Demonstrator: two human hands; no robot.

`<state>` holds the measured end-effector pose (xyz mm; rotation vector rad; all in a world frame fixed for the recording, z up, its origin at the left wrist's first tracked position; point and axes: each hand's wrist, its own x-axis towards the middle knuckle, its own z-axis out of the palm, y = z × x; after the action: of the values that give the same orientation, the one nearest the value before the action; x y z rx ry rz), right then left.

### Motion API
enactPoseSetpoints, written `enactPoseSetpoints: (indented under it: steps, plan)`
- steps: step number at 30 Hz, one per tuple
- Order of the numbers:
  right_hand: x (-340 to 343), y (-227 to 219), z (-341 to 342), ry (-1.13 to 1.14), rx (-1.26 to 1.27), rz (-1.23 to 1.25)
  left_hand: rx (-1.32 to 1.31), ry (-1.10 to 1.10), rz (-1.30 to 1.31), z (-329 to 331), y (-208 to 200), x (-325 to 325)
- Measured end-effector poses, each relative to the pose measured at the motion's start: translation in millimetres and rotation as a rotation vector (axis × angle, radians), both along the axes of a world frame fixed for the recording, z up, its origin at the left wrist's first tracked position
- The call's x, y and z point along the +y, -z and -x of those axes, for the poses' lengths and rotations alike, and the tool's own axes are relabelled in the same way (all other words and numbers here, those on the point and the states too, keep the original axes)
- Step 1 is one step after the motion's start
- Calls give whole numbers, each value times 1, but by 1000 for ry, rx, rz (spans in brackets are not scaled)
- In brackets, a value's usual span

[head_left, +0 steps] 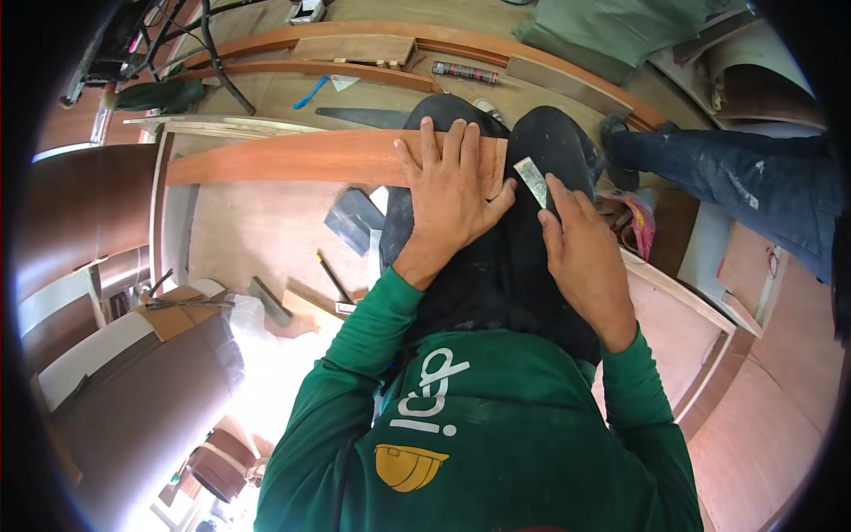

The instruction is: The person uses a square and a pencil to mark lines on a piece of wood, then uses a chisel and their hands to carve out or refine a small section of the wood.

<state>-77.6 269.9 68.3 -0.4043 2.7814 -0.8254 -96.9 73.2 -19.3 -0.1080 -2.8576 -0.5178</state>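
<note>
A long reddish-brown wooden board (pixel 292 157) lies across my thighs, its right end over my knees and the rest reaching to the left. Flat on that board near its right end rests my left hand (pixel 448 182), fingers spread and thumb pointing out to the right. The board's end (pixel 493 164) shows a paler strip and lines across it. In my right hand (pixel 581 244) is a chisel (pixel 532 182) with a flat metal blade, pointing up and left, just right of the board and apart from it. My fingers hide most of its handle.
Behind the board lie a saw blade (pixel 363 116), a blue strip (pixel 310 92) and a printed tube (pixel 465 72). A hammer-like tool (pixel 332 279) and wood offcuts lie at left. Another person's leg (pixel 745 173) extends at right, near a pink bag (pixel 640 222).
</note>
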Motion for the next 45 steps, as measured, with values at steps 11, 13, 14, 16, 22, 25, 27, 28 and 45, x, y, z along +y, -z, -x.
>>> enactPoseSetpoints:
  steps: [11,13,14,16,22,25,27,28,45]
  plan:
    - [-13,22,2,-32,31,106,67,17,-14,5,4,-10]
    - [-25,11,-2,8,-116,19,59,41,0,6,6,-12]
    - [-29,7,-3,28,-191,-23,44,60,8,7,6,-14]
    - [-27,11,-7,37,-143,-25,33,95,22,8,6,-16]
    - [-24,11,-9,45,-173,-8,101,150,50,11,10,-18]
    - [-22,13,-9,47,-151,12,15,273,11,13,-3,-27]
    - [-18,16,-11,45,-89,19,-95,438,-115,20,-17,-48]
    - [-19,15,-11,42,-94,21,-154,471,-138,26,-24,-58]
    - [-12,17,-11,12,-114,27,-278,662,-249,63,-28,-47]
